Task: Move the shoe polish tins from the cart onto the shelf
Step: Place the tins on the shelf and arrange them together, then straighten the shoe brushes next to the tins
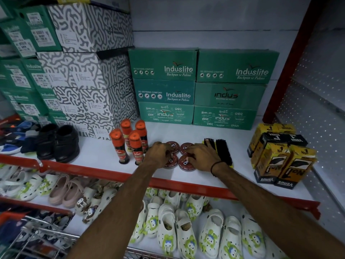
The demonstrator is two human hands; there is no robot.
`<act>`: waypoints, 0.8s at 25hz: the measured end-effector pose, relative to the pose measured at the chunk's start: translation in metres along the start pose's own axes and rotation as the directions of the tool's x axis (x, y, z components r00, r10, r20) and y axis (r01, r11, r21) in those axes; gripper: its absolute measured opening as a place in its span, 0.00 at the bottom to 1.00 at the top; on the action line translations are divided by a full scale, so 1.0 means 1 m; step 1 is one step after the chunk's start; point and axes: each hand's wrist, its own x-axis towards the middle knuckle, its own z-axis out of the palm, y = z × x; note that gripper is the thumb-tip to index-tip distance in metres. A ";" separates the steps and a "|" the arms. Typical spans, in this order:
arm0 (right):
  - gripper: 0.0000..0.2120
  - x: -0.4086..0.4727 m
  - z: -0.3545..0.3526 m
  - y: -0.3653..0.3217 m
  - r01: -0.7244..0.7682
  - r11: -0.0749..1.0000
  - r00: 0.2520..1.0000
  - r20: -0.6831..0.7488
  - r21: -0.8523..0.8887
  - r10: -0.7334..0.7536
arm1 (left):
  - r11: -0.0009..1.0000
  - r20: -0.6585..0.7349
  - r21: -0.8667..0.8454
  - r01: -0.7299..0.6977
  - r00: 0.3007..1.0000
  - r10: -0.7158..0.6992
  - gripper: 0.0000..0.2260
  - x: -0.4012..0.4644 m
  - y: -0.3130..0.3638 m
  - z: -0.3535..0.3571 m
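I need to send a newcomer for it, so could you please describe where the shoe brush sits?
Start at the white shelf with the red front edge. Right of the four round red polish tins, beside the right hand, lies the shoe brush. It alone has black bristles; the yellow-and-black boxes stand further right.

The white shelf (97, 154) with a red front edge carries four red polish tins (186, 162) in a square, Kiwi polish bottles (128, 144), brushes (223, 150), black shoes (57, 143), yellow Venus boxes (280, 156) and stacked shoe boxes (196, 86).
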 end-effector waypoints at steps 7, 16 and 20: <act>0.24 -0.014 -0.038 0.054 -0.236 0.929 0.944 -0.160 0.285 0.289 | 0.993 -0.047 -0.110 -0.042 0.998 0.037 0.21 0.011 0.029 -0.011; 0.17 -0.058 -0.034 0.088 -0.280 0.920 0.958 0.023 0.276 0.285 | 0.946 0.090 0.103 -0.308 0.950 0.299 0.31 0.018 0.113 0.030; 0.16 -0.060 -0.027 0.090 -0.267 0.914 0.962 0.036 0.304 0.269 | 0.949 0.076 0.095 -0.300 0.953 0.294 0.31 0.014 0.118 0.034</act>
